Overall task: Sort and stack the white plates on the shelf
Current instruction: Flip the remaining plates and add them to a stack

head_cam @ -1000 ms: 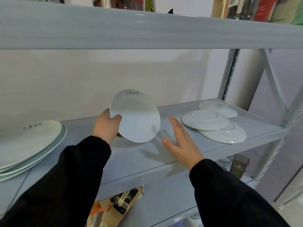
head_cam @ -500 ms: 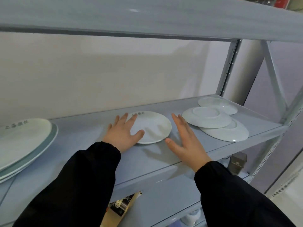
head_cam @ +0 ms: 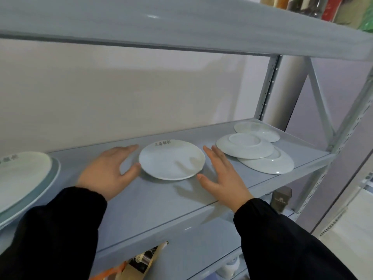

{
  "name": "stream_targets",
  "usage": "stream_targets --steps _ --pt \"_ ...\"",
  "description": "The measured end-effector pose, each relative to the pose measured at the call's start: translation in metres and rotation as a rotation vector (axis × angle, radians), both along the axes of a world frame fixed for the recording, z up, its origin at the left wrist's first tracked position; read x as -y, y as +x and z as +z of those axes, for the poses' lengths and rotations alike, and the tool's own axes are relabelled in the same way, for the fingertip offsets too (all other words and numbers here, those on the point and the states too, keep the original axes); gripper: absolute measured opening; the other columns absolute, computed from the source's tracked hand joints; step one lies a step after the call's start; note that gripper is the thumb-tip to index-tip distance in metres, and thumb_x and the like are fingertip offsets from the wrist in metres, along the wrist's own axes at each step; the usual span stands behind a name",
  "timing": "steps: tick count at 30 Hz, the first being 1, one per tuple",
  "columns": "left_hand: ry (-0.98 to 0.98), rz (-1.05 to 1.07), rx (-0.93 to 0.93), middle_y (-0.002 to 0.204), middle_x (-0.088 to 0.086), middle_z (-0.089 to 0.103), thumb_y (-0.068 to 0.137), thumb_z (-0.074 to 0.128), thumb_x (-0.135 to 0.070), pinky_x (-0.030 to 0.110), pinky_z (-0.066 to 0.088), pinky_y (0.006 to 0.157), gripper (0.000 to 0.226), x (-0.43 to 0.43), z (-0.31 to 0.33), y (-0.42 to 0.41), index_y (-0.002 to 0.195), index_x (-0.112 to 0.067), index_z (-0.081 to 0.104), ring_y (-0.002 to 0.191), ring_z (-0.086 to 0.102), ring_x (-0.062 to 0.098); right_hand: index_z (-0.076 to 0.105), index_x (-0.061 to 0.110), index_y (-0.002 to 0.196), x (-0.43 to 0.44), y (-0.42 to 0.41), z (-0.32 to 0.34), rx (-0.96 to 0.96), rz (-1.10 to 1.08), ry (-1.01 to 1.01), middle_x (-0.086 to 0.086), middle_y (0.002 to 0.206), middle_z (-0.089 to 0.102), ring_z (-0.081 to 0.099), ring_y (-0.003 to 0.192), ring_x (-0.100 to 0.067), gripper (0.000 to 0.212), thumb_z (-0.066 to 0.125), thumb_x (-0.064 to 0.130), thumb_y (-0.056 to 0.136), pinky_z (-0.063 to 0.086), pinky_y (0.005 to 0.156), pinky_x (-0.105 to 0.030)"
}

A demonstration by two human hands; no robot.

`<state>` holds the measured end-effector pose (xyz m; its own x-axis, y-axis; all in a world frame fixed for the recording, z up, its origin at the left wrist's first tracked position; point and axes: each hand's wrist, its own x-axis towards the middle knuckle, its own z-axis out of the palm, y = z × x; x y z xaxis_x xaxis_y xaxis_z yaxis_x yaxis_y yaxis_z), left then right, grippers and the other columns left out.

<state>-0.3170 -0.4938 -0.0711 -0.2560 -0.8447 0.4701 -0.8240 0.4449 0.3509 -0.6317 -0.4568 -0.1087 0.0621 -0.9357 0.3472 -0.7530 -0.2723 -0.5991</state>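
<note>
A small white plate (head_cam: 171,159) with grey lettering on its far rim lies flat in the middle of the grey shelf (head_cam: 161,203). My left hand (head_cam: 110,169) is open just left of it, thumb close to the rim. My right hand (head_cam: 222,174) is open just right of it, fingers spread, holding nothing. On the right, an upside-down plate (head_cam: 245,146) rests on a larger plate (head_cam: 268,163), with a third plate (head_cam: 256,129) behind them. A stack of larger plates (head_cam: 22,176) sits at the far left.
The shelf above (head_cam: 181,27) hangs low over the working space. A metal upright (head_cam: 266,87) and diagonal brace stand at the right end. Boxes and bottles sit on the lower shelf (head_cam: 145,261). A wall closes the back.
One second ago my left hand held the small plate tilted above the shelf. It now lies flat, and my left hand has slid off it to the left. My right hand has hardly moved.
</note>
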Motion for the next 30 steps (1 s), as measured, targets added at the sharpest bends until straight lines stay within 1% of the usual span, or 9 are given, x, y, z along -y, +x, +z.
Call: stream_targets --steps 2,7,9,12,14,19,24,27,30 --pt "0.001 0.003 -0.041 0.137 -0.001 0.055 0.076 0.033 -0.067 0.025 0.03 0.104 0.076 0.001 0.002 0.003 0.14 -0.028 0.048 0.127 0.047 0.019 0.018 0.049 0.153 0.0 0.001 -0.001 0.004 -0.002 -0.004 0.014 0.166 0.008 0.0 0.152 -0.004 0.081 0.049 0.068 0.081 0.015 0.123 -0.04" --pt "0.004 -0.016 -0.01 0.135 -0.004 0.056 0.076 0.03 -0.067 0.023 0.029 0.101 0.076 -0.001 -0.001 -0.002 0.14 -0.029 0.048 0.126 0.046 0.018 0.023 0.045 0.154 -0.003 0.001 0.0 0.004 -0.002 0.012 0.012 0.166 0.01 0.0 0.152 -0.002 0.081 0.052 0.067 0.081 0.016 0.123 -0.04" --pt "0.004 -0.018 -0.018 0.135 -0.005 0.056 0.076 0.031 -0.067 0.024 0.03 0.101 0.076 0.0 -0.002 -0.001 0.14 -0.03 0.048 0.126 0.046 0.017 0.025 0.045 0.154 -0.002 0.002 0.001 0.021 -0.005 0.03 0.013 0.166 0.011 0.001 0.152 -0.001 0.08 0.054 0.065 0.082 0.017 0.122 -0.035" --pt "0.018 -0.025 -0.017 0.136 -0.007 0.055 0.076 0.03 -0.067 0.025 0.03 0.102 0.076 0.001 -0.004 -0.001 0.141 -0.031 0.047 0.127 0.046 0.017 0.029 0.043 0.153 -0.001 -0.003 0.005 0.087 -0.01 0.05 0.011 0.166 0.015 0.005 0.15 0.004 0.077 0.059 0.06 0.084 0.017 0.116 -0.023" --pt "0.014 -0.027 -0.003 0.135 -0.007 0.056 0.076 0.029 -0.068 0.026 0.031 0.102 0.076 0.002 -0.005 -0.003 0.14 -0.031 0.047 0.126 0.046 0.017 0.03 0.041 0.153 0.0 -0.012 0.01 0.065 -0.022 0.049 0.012 0.165 0.017 0.008 0.149 0.002 0.076 0.061 0.056 0.086 0.017 0.115 -0.022" --pt "0.004 -0.012 -0.013 0.132 -0.009 0.057 0.075 0.03 -0.068 0.024 0.03 0.098 0.075 0.002 -0.005 -0.005 0.139 -0.033 0.049 0.125 0.045 0.017 0.033 0.035 0.153 0.012 -0.047 0.027 -0.192 -0.112 -0.018 0.004 0.164 0.022 0.008 0.153 -0.013 0.077 0.069 0.045 0.086 0.016 0.123 -0.036" --pt "-0.013 -0.012 -0.019 0.13 -0.007 0.059 0.076 0.033 -0.067 0.028 0.033 0.099 0.072 0.006 -0.007 -0.004 0.138 -0.034 0.049 0.124 0.045 0.018 0.02 0.033 0.158 0.027 -0.087 0.037 -0.534 -0.212 0.114 -0.003 0.167 0.012 0.002 0.154 -0.026 0.085 0.064 0.046 0.087 0.006 0.124 -0.044" --pt "-0.024 -0.004 0.01 0.13 -0.008 0.059 0.077 0.032 -0.067 0.03 0.036 0.098 0.071 0.006 -0.009 -0.004 0.139 -0.035 0.047 0.125 0.043 0.017 0.014 0.033 0.159 0.037 -0.102 0.04 -0.65 -0.265 0.194 -0.006 0.168 0.008 -0.001 0.154 -0.031 0.089 0.062 0.043 0.085 0.007 0.123 -0.048" --pt "-0.026 -0.007 0.021 0.127 -0.011 0.059 0.077 0.032 -0.066 0.03 0.038 0.095 0.07 0.006 -0.007 -0.005 0.141 -0.038 0.043 0.124 0.042 0.015 0.012 0.032 0.159 0.048 -0.107 0.041 -0.724 -0.292 0.256 -0.006 0.167 0.01 0.001 0.153 -0.034 0.089 0.061 0.042 0.085 0.011 0.122 -0.049"
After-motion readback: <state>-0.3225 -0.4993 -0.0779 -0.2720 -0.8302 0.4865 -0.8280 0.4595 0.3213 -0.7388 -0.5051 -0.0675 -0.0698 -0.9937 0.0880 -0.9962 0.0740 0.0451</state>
